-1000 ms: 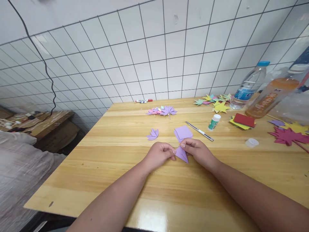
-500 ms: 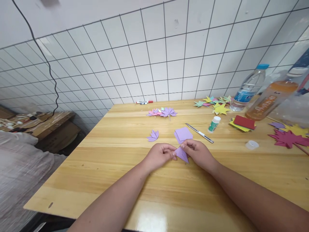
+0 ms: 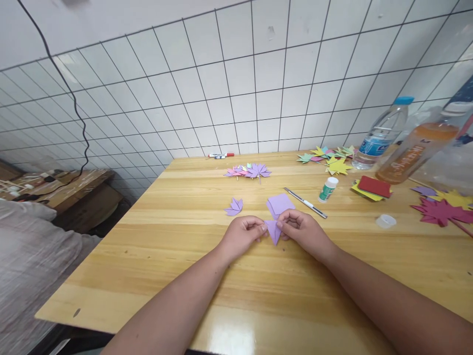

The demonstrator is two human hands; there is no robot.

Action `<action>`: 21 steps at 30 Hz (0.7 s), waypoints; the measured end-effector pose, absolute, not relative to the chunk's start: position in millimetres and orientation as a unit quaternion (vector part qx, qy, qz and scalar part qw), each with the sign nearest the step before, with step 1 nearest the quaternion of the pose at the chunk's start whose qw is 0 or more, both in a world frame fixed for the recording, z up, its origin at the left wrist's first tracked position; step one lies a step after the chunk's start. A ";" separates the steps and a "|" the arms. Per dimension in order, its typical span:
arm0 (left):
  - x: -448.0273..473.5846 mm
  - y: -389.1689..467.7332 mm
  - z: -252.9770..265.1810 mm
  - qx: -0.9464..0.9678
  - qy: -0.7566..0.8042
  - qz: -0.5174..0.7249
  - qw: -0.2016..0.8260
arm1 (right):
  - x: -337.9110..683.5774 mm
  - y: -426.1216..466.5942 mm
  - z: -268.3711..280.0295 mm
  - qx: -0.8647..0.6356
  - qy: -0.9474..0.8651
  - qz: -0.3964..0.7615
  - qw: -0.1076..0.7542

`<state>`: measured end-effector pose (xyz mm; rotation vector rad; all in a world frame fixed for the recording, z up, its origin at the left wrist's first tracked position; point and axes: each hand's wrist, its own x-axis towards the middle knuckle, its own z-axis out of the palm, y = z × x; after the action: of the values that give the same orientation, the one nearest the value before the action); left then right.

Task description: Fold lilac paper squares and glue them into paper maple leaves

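Observation:
Between my two hands is a small folded piece of purple paper (image 3: pixel 273 231), a triangle with its point toward me. My left hand (image 3: pixel 246 236) pinches its left corner between thumb and fingers. On the right side, my right hand (image 3: pixel 301 229) grips it the same way, some fingers hidden behind. Just beyond the hands lie purple paper squares (image 3: pixel 280 204), stacked slightly askew. A folded purple paper leaf section (image 3: pixel 234 207) rests to the left of them.
Right of the squares lie a utility knife (image 3: pixel 306 202), an upright glue stick (image 3: pixel 328 190) and its clear cap (image 3: pixel 386 221). Paper leaves (image 3: pixel 254 171) line the back. Coloured paper squares (image 3: pixel 373 187), a water bottle (image 3: pixel 382 133) and an orange drink bottle (image 3: pixel 417 148) stand right. A marker (image 3: pixel 220 156) lies near the wall.
The folded purple paper has turned so its point faces straight toward me, and it sits slightly further left. Both hands have shifted a little and still hold it.

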<state>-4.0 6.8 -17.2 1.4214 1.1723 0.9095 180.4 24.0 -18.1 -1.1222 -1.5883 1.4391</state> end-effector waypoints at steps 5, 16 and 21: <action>-2.5 4.2 -18.9 0.650 0.509 0.355 0.439 | 180.2 20.3 -15.1 -0.424 -0.700 0.486 0.305; -1.4 -2.1 -10.4 0.744 0.527 0.281 0.298 | 178.7 22.3 -16.8 -0.475 -0.703 0.445 0.287; 0.1 -4.0 -12.5 0.731 0.530 0.291 0.318 | 177.9 22.4 -16.0 -0.482 -0.692 0.446 0.299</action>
<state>0.1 -4.0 -12.5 1.9225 1.3946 0.7655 177.9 22.4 -16.0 -1.2791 -1.8381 1.1847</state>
